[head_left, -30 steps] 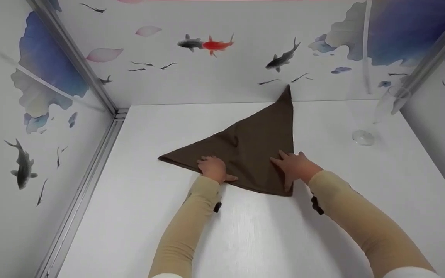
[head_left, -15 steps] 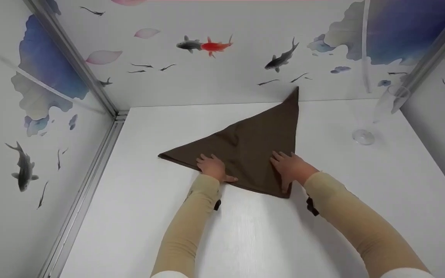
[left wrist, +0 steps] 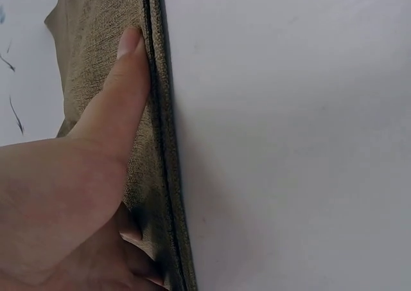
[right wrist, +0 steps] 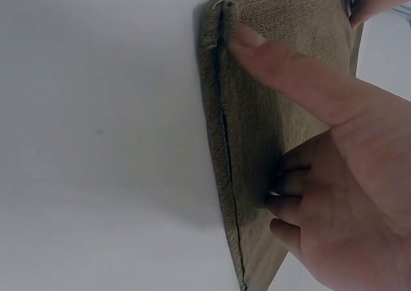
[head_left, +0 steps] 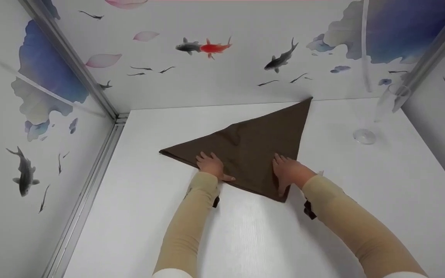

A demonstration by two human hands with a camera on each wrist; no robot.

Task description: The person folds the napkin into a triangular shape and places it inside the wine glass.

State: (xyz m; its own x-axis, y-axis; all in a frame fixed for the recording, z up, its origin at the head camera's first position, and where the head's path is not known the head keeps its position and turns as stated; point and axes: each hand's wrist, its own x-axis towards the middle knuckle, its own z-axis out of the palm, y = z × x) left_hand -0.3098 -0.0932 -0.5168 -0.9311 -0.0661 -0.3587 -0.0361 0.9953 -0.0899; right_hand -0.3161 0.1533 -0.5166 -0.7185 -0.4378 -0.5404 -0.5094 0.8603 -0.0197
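A brown cloth (head_left: pixel 259 135), folded into a triangle, lies on the white table with its far tip at the back wall. My left hand (head_left: pixel 211 166) rests on its near edge, fingers spread and thumb pointing right. My right hand (head_left: pixel 289 172) presses on the cloth by the near right corner, fingers extended. In the left wrist view, the thumb of my left hand (left wrist: pixel 70 182) lies along the doubled hem of the cloth (left wrist: pixel 96 27). In the right wrist view, the thumb of my right hand (right wrist: pixel 366 156) touches the corner, where layered edges of the cloth (right wrist: pixel 282 8) show.
A clear stemmed glass (head_left: pixel 364 136) stands at the back right of the white table (head_left: pixel 245 239). Behind the table rises a wall (head_left: pixel 222 81) printed with fish and petals. A metal frame rail (head_left: pixel 91 185) runs along the left side.
The cloth has turned clockwise: its far tip has swung right and lower on the wall, its near right corner left and nearer. My right hand has shifted slightly left; my left hand barely moved.
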